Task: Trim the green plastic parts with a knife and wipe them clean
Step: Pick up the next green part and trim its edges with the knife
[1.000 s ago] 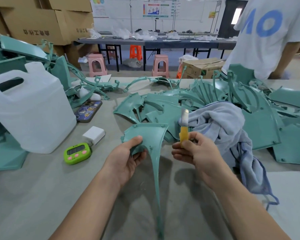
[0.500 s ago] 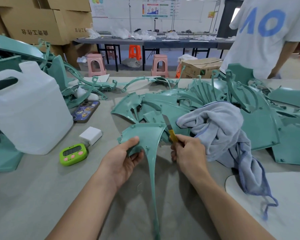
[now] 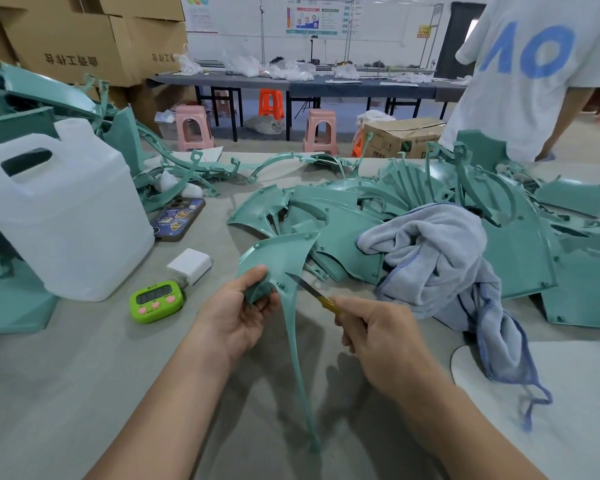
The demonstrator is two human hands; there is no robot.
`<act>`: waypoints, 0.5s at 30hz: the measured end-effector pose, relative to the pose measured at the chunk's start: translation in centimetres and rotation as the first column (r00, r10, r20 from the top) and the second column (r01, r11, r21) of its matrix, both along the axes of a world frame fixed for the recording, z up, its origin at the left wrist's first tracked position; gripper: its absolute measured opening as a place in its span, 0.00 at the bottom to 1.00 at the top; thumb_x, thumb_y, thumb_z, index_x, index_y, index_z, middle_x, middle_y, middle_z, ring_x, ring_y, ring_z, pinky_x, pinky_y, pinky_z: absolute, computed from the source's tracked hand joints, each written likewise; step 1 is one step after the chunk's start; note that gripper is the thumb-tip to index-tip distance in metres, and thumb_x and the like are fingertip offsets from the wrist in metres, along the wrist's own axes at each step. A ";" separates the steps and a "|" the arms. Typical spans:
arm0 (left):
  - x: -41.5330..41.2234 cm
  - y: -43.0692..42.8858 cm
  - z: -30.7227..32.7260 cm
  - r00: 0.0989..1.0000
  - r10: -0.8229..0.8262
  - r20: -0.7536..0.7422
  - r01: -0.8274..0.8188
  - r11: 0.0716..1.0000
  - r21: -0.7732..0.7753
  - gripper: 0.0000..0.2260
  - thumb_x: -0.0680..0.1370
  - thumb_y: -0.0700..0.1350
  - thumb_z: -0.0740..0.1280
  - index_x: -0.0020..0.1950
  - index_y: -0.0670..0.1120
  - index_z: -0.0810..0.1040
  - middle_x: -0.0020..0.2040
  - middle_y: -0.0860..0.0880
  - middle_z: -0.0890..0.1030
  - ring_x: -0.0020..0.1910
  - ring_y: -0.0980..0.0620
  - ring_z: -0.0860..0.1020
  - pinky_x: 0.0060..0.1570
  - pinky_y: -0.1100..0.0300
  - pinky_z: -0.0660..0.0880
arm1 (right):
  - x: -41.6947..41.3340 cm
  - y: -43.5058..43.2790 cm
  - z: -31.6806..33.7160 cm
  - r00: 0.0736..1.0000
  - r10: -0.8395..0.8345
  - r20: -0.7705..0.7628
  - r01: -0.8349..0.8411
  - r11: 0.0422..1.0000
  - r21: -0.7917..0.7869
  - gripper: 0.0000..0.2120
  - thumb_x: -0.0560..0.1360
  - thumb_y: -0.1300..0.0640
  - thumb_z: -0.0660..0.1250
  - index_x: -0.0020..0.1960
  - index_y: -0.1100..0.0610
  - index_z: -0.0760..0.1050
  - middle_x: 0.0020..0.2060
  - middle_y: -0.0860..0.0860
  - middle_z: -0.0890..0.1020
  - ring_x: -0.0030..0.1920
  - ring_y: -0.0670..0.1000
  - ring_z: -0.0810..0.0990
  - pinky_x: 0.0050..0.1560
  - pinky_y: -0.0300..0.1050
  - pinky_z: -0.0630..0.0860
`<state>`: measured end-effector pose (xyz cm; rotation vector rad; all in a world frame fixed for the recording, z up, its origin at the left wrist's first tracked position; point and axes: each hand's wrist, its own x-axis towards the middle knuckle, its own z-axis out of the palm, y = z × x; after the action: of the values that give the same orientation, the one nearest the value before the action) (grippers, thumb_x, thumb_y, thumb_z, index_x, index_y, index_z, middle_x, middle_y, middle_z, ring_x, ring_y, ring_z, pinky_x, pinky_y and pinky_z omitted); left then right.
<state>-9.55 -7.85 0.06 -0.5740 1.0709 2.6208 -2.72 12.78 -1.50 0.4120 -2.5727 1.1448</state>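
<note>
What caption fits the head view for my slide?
Left hand holds a green plastic part while the right hand points a yellow-handled knife at its edge.

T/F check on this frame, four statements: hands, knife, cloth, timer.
1. The left hand grips the curved green plastic part. True.
2. The right hand holds the yellow-handled knife, blade tip at that part. True.
3. The grey-blue cloth is held in the right hand. False: it lies loose over the heap of green parts.
4. The green digital timer lies right of the cloth. False: it lies left of the left hand, by the white plastic jug.
</note>
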 end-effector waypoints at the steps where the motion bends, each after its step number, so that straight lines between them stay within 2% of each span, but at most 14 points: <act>1: 0.0 -0.1 0.0 1.000 -0.003 0.003 0.003 1.000 0.005 0.17 0.65 0.39 0.75 0.52 0.38 0.80 0.42 0.40 0.85 0.35 0.48 0.82 0.36 0.59 0.82 | 0.5 0.0 0.2 1.000 0.011 0.000 -0.011 1.000 0.027 0.11 0.81 0.52 0.59 0.57 0.38 0.73 0.39 0.47 0.81 0.34 0.49 0.79 0.34 0.48 0.78; 5: -0.1 -0.1 -0.1 1.000 -0.013 -0.005 0.013 1.000 0.009 0.15 0.65 0.39 0.74 0.50 0.38 0.80 0.43 0.41 0.84 0.39 0.48 0.80 0.43 0.58 0.81 | 2.3 0.5 0.9 0.997 0.065 0.045 -0.070 0.990 0.121 0.12 0.81 0.49 0.59 0.59 0.32 0.71 0.41 0.38 0.81 0.38 0.44 0.81 0.36 0.39 0.76; 7: 0.0 -0.1 0.0 1.000 -0.018 -0.002 0.018 1.000 0.009 0.14 0.65 0.38 0.74 0.48 0.38 0.79 0.42 0.40 0.84 0.37 0.48 0.80 0.39 0.59 0.82 | 2.8 1.0 1.0 0.994 0.079 0.080 -0.089 0.986 0.139 0.17 0.82 0.53 0.63 0.61 0.31 0.68 0.42 0.36 0.82 0.40 0.43 0.80 0.39 0.38 0.75; 10: 0.2 0.0 0.1 1.000 -0.023 0.006 0.023 1.000 -0.003 0.08 0.71 0.37 0.73 0.48 0.38 0.79 0.41 0.40 0.84 0.34 0.48 0.81 0.31 0.60 0.81 | 3.6 1.7 1.1 0.990 0.120 0.077 -0.133 0.971 0.199 0.25 0.81 0.58 0.67 0.63 0.27 0.68 0.39 0.28 0.79 0.38 0.38 0.79 0.38 0.31 0.73; 11: 0.3 0.0 0.2 1.000 -0.022 0.007 0.022 1.000 -0.008 0.06 0.73 0.37 0.72 0.48 0.38 0.79 0.40 0.40 0.84 0.32 0.49 0.81 0.29 0.60 0.80 | 3.7 1.9 1.2 0.991 0.121 0.059 -0.130 0.973 0.192 0.26 0.80 0.59 0.68 0.61 0.27 0.71 0.38 0.29 0.80 0.36 0.38 0.79 0.37 0.30 0.72; 13: 0.4 0.2 0.2 1.000 -0.021 0.003 0.021 1.000 -0.022 0.02 0.76 0.37 0.71 0.47 0.38 0.79 0.37 0.41 0.84 0.28 0.50 0.80 0.26 0.61 0.78 | 3.0 2.2 1.2 0.997 0.072 -0.011 -0.071 0.995 0.066 0.25 0.79 0.64 0.68 0.54 0.30 0.81 0.35 0.37 0.82 0.31 0.42 0.79 0.33 0.32 0.74; 15: 0.3 0.3 0.3 1.000 -0.019 -0.001 0.019 0.999 -0.042 0.02 0.77 0.37 0.70 0.47 0.38 0.79 0.36 0.41 0.84 0.26 0.50 0.80 0.25 0.62 0.77 | 1.3 2.0 1.3 0.995 -0.025 -0.099 0.018 0.998 -0.066 0.22 0.80 0.64 0.67 0.48 0.34 0.83 0.31 0.45 0.81 0.28 0.46 0.78 0.31 0.38 0.76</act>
<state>-9.21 -7.58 0.38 -0.5684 1.1283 2.5881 -1.40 14.81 -0.24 0.4150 -2.4415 1.1662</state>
